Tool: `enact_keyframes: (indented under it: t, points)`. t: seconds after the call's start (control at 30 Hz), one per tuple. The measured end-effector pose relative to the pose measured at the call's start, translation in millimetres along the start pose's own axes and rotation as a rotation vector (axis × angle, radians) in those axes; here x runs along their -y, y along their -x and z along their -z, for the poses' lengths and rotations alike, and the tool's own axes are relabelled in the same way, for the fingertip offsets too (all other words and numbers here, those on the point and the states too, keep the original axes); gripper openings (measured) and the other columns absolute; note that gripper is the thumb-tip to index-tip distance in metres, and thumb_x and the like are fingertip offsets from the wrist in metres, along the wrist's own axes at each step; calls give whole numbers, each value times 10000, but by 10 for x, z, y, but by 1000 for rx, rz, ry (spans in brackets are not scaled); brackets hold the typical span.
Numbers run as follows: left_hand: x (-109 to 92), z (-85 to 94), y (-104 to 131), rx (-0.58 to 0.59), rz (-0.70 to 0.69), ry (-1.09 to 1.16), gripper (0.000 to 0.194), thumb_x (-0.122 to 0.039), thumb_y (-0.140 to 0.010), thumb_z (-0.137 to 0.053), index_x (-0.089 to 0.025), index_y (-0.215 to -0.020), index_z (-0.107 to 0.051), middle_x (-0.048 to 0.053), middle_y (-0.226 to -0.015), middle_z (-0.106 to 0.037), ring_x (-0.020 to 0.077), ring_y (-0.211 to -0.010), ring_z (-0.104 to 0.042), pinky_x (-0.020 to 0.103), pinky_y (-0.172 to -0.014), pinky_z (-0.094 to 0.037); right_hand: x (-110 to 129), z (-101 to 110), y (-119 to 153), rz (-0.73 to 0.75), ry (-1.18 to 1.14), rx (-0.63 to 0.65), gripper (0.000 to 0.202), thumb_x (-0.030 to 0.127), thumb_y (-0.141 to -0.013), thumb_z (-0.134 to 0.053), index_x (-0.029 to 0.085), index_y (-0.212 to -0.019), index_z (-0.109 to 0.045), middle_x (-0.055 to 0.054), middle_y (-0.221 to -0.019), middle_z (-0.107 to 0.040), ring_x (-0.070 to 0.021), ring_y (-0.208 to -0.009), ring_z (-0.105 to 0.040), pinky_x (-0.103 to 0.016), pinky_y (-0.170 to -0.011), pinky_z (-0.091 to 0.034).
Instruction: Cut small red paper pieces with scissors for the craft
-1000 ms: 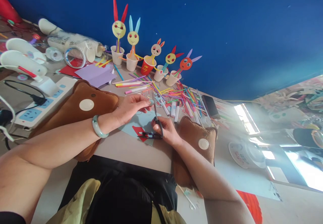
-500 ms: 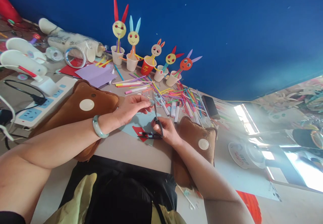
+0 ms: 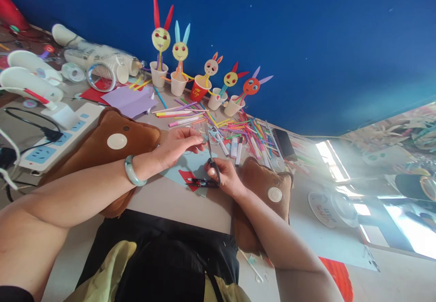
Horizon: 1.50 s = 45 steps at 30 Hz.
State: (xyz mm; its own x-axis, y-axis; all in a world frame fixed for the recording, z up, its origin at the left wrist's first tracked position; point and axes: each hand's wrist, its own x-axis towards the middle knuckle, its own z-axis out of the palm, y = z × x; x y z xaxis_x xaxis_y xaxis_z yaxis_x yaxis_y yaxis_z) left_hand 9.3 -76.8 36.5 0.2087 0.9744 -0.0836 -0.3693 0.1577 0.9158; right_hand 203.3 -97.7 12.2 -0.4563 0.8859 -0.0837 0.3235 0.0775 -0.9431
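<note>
Head view, catalogued nearest first. Dark and yellow-green clothing (image 3: 160,265) filled the bottom edge, with the table (image 3: 177,202) rim just beyond it. Left forearm lay across a brown plush cushion (image 3: 109,147); a pale green bangle (image 3: 132,171) circled the wrist. Left hand (image 3: 175,146) was pinched at the fingertips on a small bluish paper piece (image 3: 203,137) (too small to tell its shape). Right hand (image 3: 226,175) was curled through the black handles of the scissors (image 3: 208,165), blades nearly together and pointing away from the body, their tips meeting the pinched piece. Beneath both hands lay a light blue sheet (image 3: 194,162) with a red paper scrap (image 3: 186,176) on it. Second brown cushion (image 3: 269,188) sat under the right wrist. Left of the work: a white power strip (image 3: 51,147) with a black plug in it. Farther on: a purple sheet (image 3: 131,101), a scatter of coloured straws (image 3: 238,129) and marker pens, a dark phone (image 3: 285,143). At the far edge, against the blue wall (image 3: 306,43), stood five paper cups (image 3: 177,84) holding rabbit-eared paper faces on straws (one cup red, the rest white). Stacked white cups (image 3: 102,59) lay on their side at far left.
</note>
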Motion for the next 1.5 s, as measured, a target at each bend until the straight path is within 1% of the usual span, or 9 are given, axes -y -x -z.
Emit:
enact_keyframes:
  t: [0.3,0.47,0.57,0.87,1.07,1.5]
  points:
    - [-4,13,-9,1,-29,-26,168,-294,-671,-730,-149,-647,-648,16,-646,-650,125,-626,-605,281,-633,-465,23,-4,7,-13,-11,-15,633,779,-651,-649,169,-594,-490,34,-580,-411,-92,-570,-324,-249,-523,-249]
    - [0,36,-13,-8,-29,-25,146,-275,-687,-723,-146,-675,-656,16,-650,-651,131,-658,-620,269,-636,-466,35,-5,6,-4,-20,-12,615,759,-662,-657,171,-591,-492,39,-569,-401,-90,-560,-317,-251,-520,-250]
    - [17,63,-23,9,-43,-25,140,-273,-705,-717,-145,-689,-662,19,-656,-660,128,-671,-621,259,-641,-467,36,-2,6,-5,-17,2,601,742,-670,-664,174,-588,-484,38,-573,-401,-92,-560,-319,-254,-524,-251]
    - [15,90,-25,10,-67,-66,147,-258,-716,-698,-153,-658,-613,18,-666,-660,119,-658,-607,259,-647,-459,28,22,9,15,-2,6,619,769,-674,-635,170,-617,-492,32,-596,-422,-99,-585,-335,-255,-554,-268]
    - [27,91,-31,21,-62,-72,154,-243,-718,-682,-161,-637,-579,12,-647,-649,129,-676,-624,264,-656,-463,59,13,11,-10,-19,19,621,770,-649,-655,172,-605,-492,32,-586,-421,-98,-576,-333,-249,-539,-274]
    - [40,129,-50,38,-77,-99,170,-267,-725,-688,-163,-633,-588,12,-660,-656,131,-674,-623,272,-656,-467,61,6,10,-29,-23,26,604,743,-647,-680,169,-587,-503,36,-556,-415,-92,-554,-329,-243,-510,-276]
